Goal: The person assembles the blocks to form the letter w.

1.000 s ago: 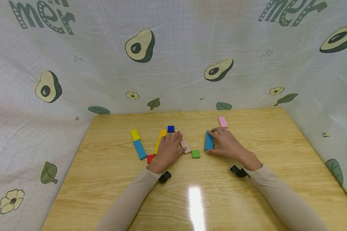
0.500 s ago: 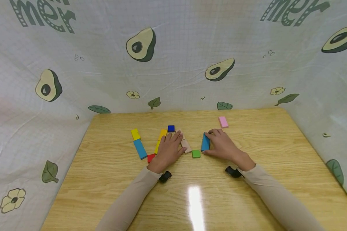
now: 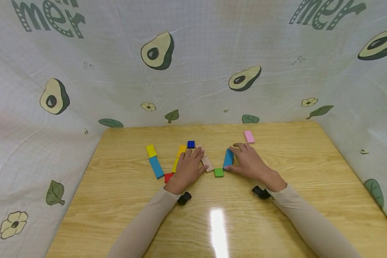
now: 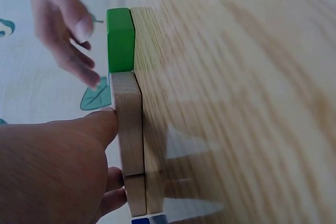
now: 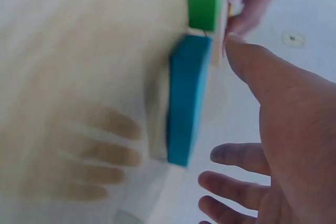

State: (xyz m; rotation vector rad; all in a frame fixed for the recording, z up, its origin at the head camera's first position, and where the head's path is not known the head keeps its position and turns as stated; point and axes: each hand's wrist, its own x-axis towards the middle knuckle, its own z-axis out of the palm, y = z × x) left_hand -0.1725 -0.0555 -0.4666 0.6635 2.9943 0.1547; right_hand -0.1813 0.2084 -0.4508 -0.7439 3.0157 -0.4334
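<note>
My left hand (image 3: pixel 188 166) rests by two plain wooden blocks laid end to end, its thumb at the nearer wooden block (image 3: pixel 207 164) and its fingertips at the farther one. In the left wrist view, that thumb touches the wooden block's (image 4: pixel 129 129) side. A green block (image 3: pixel 218 172) meets the near end of this pair. Just right of it a long blue block (image 3: pixel 228 159) slants away. My right hand (image 3: pixel 249 161) is spread beside the blue block; the right wrist view shows its fingers loose and apart from the block's (image 5: pixel 188 100) side.
To the left lie a yellow block (image 3: pixel 151 151), another long blue block (image 3: pixel 156 167), a red block (image 3: pixel 168 177) and two yellow-orange blocks (image 3: pixel 181 150). A dark blue block (image 3: pixel 191 144) is behind my left hand, a pink block (image 3: pixel 249 137) at the back right. Patterned cloth (image 3: pixel 200 100) bounds the table.
My right hand has moved the long blue block left and tilted it, bringing its near end beside the green block. The left hand has stayed in place.
</note>
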